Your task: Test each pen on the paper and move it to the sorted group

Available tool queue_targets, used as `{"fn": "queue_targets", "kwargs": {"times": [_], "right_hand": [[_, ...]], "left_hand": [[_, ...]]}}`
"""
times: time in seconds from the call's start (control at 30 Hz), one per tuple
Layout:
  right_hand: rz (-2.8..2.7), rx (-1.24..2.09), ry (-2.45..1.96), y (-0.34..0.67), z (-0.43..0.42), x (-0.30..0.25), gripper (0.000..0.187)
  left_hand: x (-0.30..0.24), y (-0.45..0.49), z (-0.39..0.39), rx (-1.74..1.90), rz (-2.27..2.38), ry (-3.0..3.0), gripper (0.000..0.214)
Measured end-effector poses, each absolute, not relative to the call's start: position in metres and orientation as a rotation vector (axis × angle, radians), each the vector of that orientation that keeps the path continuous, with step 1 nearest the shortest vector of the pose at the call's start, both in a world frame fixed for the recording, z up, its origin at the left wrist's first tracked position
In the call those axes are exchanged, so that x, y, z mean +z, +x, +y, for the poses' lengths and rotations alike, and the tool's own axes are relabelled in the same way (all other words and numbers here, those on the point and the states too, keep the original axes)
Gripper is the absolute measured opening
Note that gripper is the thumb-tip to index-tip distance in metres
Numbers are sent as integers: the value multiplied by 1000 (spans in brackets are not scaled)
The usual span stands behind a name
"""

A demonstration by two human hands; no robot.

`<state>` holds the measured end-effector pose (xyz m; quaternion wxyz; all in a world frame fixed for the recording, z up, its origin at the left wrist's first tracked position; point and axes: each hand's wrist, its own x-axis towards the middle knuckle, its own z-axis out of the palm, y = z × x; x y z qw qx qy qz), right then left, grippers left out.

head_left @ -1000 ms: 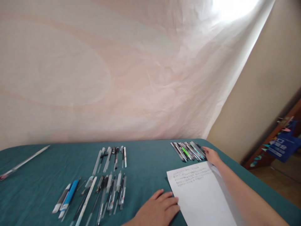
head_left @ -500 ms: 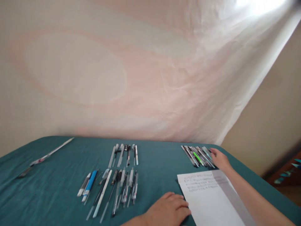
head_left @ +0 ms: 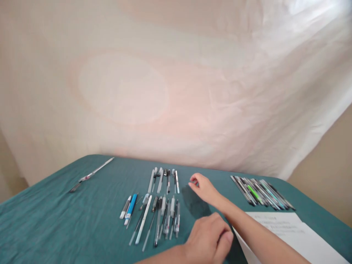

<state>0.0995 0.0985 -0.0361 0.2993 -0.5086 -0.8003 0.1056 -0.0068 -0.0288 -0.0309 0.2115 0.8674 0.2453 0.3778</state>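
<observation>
My right hand (head_left: 203,187) is raised over the cloth, to the right of the far row of pens (head_left: 168,180). Its fingers are slightly bent and apart from the thumb, with nothing between them. Lower down, my left hand (head_left: 209,238) is curled near the paper's left edge, and its fingertips are hidden beneath it. To its left is the near group of separated pen parts (head_left: 165,222): clear barrels, caps and thin refills. A white pen (head_left: 143,220) and a blue pen (head_left: 131,209) lie among them.
A tight row of pens (head_left: 262,192), one bright green, lies at the right. Below it is a sheet of paper with writing (head_left: 288,234), partly behind my right forearm. A long thin pale stick (head_left: 93,173) lies far left on the green tablecloth (head_left: 68,227). A pale curtain (head_left: 187,110) hangs behind.
My right hand has left the right end of the pen row and moved left toward the middle. My left hand has curled up more. The view has turned somewhat left.
</observation>
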Motion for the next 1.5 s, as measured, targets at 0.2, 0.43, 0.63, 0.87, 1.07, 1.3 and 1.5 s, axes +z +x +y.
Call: {"fn": "queue_targets", "kwargs": {"times": [0.2, 0.43, 0.63, 0.87, 1.07, 1.3, 1.5], "right_hand": [[-2108, 298, -1495, 31, 118, -45, 26], [-2108, 307, -1733, 37, 125, -46, 31], [-2150, 338, -1834, 73, 119, -37, 6], [-2113, 504, -1776, 109, 95, -36, 11], [-1923, 757, -1486, 134, 49, -32, 9], [-1690, 1138, -1169, 133, 17, -31, 4], [-1603, 1302, -1129, 129, 13, -42, 6]], "left_hand": [[-28, -12, -30, 1411, 682, 2034, 13], [-29, -9, -27, 1399, 758, 1851, 14], [-26, -9, -25, 1353, 785, 1770, 18], [-42, -1, -5, 1387, 899, 1466, 19], [-58, 4, 9, 1357, 1023, 1223, 18], [-40, -1, 13, 1329, 965, 1092, 32], [-36, -10, 27, 1405, 996, 1059, 26]]}}
